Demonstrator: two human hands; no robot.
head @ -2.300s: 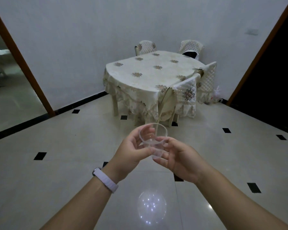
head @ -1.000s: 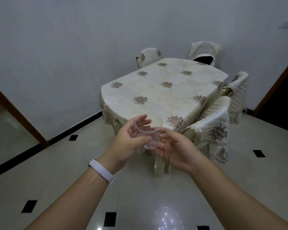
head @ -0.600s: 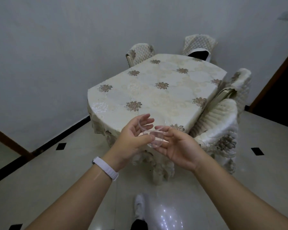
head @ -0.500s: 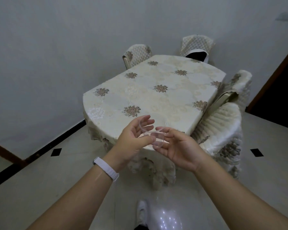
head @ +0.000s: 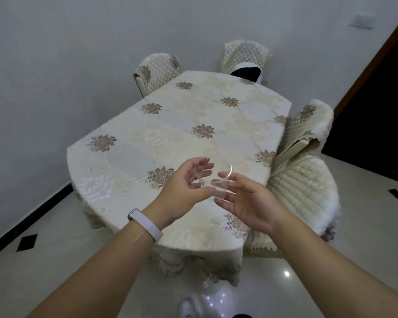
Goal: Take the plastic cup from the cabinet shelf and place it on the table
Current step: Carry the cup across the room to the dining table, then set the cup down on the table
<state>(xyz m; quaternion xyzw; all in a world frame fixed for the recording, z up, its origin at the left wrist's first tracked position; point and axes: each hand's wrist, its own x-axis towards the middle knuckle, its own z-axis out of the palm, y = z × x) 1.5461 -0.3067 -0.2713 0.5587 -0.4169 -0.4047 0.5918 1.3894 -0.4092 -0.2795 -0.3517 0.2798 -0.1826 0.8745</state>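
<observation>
I hold the plastic cup (head: pixel 213 180) upright between both hands over the table (head: pixel 170 138), near its front edge; left hand (head: pixel 184 191) and right hand (head: pixel 246 205) each cup it loosely, equally near. Tabletop lies straight below, so I lower it.

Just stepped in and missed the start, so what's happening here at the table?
A person is holding a clear plastic cup between both bare hands, the left hand with a white wristband and the right hand. The cup is held over the near part of the oval table with the cream floral tablecloth, not yet set down. Cream-covered chairs stand around the table.
</observation>
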